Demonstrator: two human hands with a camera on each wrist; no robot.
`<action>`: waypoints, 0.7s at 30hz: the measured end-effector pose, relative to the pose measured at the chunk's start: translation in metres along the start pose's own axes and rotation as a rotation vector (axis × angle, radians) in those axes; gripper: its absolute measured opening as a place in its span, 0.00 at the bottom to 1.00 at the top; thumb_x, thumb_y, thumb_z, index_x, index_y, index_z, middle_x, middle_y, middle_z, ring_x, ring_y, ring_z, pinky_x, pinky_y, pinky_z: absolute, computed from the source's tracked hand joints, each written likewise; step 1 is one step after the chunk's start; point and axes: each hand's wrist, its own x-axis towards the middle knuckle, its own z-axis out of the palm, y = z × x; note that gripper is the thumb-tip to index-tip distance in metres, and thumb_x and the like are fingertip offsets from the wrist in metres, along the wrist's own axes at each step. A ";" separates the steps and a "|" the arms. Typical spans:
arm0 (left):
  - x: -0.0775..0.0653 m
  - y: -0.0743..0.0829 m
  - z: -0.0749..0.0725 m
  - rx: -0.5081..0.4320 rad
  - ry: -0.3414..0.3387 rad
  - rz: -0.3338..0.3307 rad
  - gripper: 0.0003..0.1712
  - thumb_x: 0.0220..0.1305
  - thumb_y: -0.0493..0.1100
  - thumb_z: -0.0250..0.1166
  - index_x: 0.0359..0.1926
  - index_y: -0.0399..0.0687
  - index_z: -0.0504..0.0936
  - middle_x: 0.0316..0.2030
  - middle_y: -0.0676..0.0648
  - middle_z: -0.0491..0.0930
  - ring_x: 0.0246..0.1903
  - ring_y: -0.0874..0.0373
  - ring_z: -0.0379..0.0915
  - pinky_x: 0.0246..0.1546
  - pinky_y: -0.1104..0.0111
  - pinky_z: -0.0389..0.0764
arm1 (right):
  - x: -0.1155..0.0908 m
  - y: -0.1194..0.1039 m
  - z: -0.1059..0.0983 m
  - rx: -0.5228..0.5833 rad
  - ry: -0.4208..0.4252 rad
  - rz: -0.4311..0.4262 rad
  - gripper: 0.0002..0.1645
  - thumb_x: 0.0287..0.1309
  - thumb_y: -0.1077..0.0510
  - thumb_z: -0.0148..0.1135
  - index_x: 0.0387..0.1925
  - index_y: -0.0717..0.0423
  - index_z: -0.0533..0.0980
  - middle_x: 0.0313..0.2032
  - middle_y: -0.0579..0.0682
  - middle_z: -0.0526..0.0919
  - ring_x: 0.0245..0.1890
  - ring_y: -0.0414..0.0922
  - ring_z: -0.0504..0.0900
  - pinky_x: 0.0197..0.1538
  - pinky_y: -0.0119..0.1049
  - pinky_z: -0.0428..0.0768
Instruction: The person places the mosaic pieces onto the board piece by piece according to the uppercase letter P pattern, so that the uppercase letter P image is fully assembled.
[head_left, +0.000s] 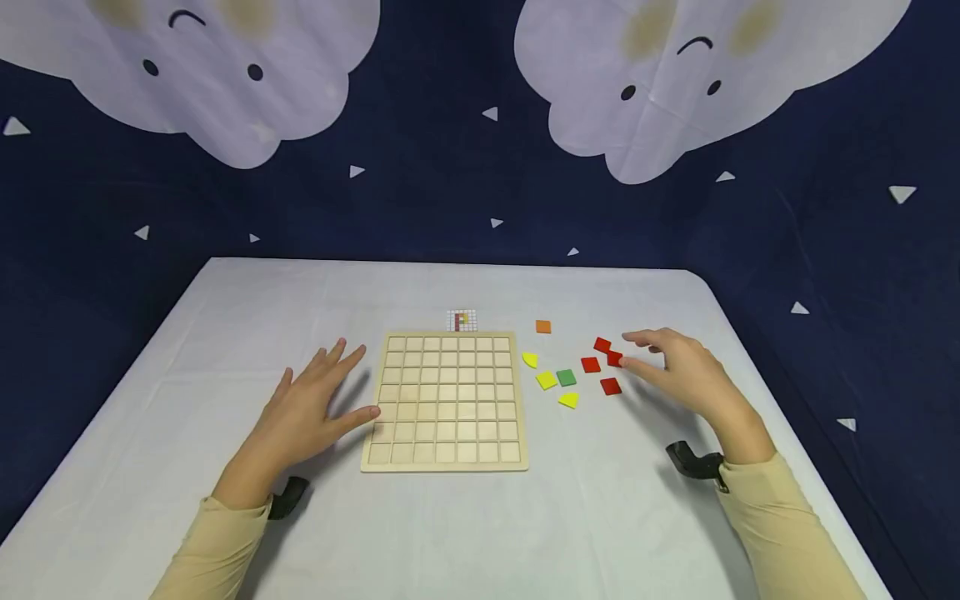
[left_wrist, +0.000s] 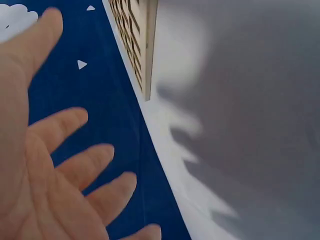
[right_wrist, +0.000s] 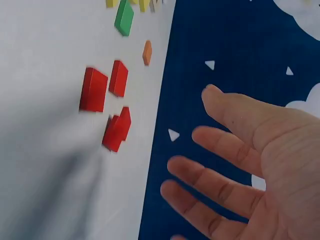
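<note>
Pale wood is divided into a grid of shallow squares on the board (head_left: 447,392), which is laid flat on the worktop (head_left: 450,542), between the two hands. Just beyond its far edge a small pattern card (head_left: 461,321) is placed, perhaps so that it can be read uncovered. To the board's right, red tiles (head_left: 591,365), yellow tiles (head_left: 547,380), a green tile (head_left: 566,377) and an orange tile (head_left: 543,327) are spread flat, probably so that each can be lifted singly. By the red ones the right hand (head_left: 688,373) is held raised, thumb and fingers apart, nothing gripped. Near the board's left edge the left hand (head_left: 300,415) is poised, fingers spread, nothing held; most of the grid is thus left uncovered.
</note>
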 end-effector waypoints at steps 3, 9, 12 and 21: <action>-0.002 -0.002 0.005 -0.057 -0.046 0.051 0.55 0.64 0.69 0.73 0.83 0.54 0.64 0.84 0.36 0.57 0.81 0.27 0.53 0.73 0.20 0.51 | 0.001 -0.006 0.005 0.036 -0.028 -0.010 0.29 0.70 0.44 0.71 0.67 0.51 0.82 0.63 0.57 0.86 0.60 0.60 0.83 0.55 0.62 0.83; -0.007 -0.004 0.013 -0.174 -0.167 0.141 0.52 0.59 0.65 0.79 0.78 0.49 0.72 0.81 0.33 0.62 0.80 0.26 0.56 0.70 0.19 0.55 | -0.001 -0.015 0.023 0.042 -0.066 -0.145 0.19 0.62 0.51 0.78 0.54 0.51 0.88 0.43 0.47 0.90 0.45 0.48 0.86 0.48 0.45 0.83; -0.009 -0.004 0.014 -0.189 -0.196 0.142 0.52 0.55 0.63 0.82 0.77 0.49 0.75 0.81 0.33 0.63 0.80 0.25 0.54 0.70 0.18 0.53 | 0.000 -0.019 0.035 0.048 -0.104 -0.198 0.18 0.59 0.53 0.81 0.51 0.50 0.90 0.36 0.41 0.87 0.39 0.42 0.83 0.43 0.37 0.80; -0.010 -0.003 0.015 -0.174 -0.204 0.146 0.51 0.52 0.61 0.84 0.74 0.49 0.78 0.79 0.33 0.65 0.80 0.23 0.54 0.70 0.18 0.52 | 0.002 -0.029 0.052 0.051 -0.137 -0.182 0.20 0.57 0.52 0.82 0.52 0.48 0.91 0.36 0.39 0.86 0.37 0.40 0.79 0.40 0.33 0.77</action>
